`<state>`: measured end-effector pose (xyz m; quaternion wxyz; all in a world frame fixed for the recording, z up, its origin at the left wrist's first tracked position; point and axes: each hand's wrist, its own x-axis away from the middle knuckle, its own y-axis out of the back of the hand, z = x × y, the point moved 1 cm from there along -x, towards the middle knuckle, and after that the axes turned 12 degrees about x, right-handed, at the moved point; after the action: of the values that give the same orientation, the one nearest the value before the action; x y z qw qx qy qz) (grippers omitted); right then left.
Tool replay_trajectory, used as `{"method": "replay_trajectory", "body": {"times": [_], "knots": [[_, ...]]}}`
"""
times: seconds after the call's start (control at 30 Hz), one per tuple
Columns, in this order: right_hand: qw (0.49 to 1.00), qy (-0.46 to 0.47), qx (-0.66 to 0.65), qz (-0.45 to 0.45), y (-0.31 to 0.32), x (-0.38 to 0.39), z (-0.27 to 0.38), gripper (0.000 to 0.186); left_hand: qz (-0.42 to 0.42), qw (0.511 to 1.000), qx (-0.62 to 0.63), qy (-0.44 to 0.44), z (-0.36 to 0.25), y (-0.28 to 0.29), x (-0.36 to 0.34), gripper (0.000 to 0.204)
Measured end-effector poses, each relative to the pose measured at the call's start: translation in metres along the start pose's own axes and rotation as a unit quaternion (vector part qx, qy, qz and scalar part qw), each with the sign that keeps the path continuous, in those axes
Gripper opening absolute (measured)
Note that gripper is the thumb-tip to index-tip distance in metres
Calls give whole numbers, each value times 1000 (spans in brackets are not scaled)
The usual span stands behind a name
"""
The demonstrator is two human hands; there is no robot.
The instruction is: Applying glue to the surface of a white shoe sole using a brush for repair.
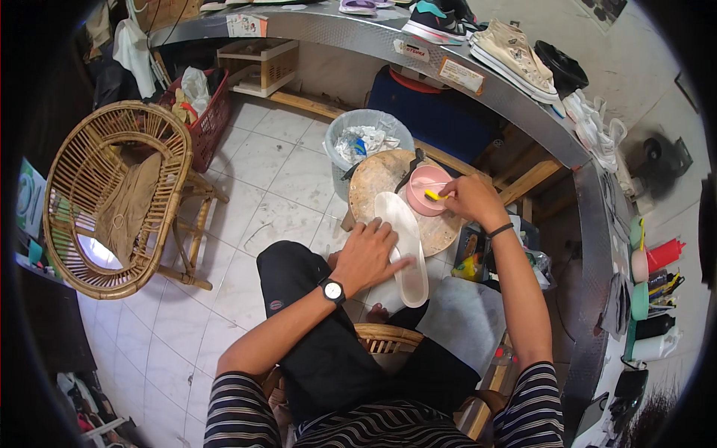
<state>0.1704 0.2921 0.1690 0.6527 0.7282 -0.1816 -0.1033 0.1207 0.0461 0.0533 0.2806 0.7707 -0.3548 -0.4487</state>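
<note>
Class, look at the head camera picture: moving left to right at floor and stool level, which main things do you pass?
Wicker chair → red basket → grey waste bin → white shoe sole under the left hand → pink bowl → right hand holding a yellow brush.

The right hand (467, 200) hides most of the yellow brush (433, 196).

Rattan chair (112, 198); bin (364, 138); sneakers (515, 56)
</note>
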Motion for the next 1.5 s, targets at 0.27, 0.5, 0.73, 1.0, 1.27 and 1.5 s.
{"method": "replay_trajectory", "body": {"times": [0.27, 0.5, 0.73, 1.0, 1.27, 1.5], "knots": [[969, 36, -158, -188, -17, 49, 42, 31, 92, 995, -39, -13, -10, -1, 24, 102], [979, 8, -114, -171, -64, 53, 104, 27, 90, 992, -86, -5, -8, -6, 26, 94], [984, 40, -67, -163, -70, 48, 100, 27, 124, 986, -113, 5, -16, -6, 24, 91], [978, 64, -124, -155, -41, 56, 109, 21, 145, 979, -142, 8, -28, -9, 25, 90], [969, 89, -131, -191, -71, 52, 90, 23, 153, 966, -207, 6, -36, -12, 24, 94], [955, 114, -101, -254, -63, 52, 89, 30, 176, 962, -206, 7, -41, -16, 21, 98]]}}
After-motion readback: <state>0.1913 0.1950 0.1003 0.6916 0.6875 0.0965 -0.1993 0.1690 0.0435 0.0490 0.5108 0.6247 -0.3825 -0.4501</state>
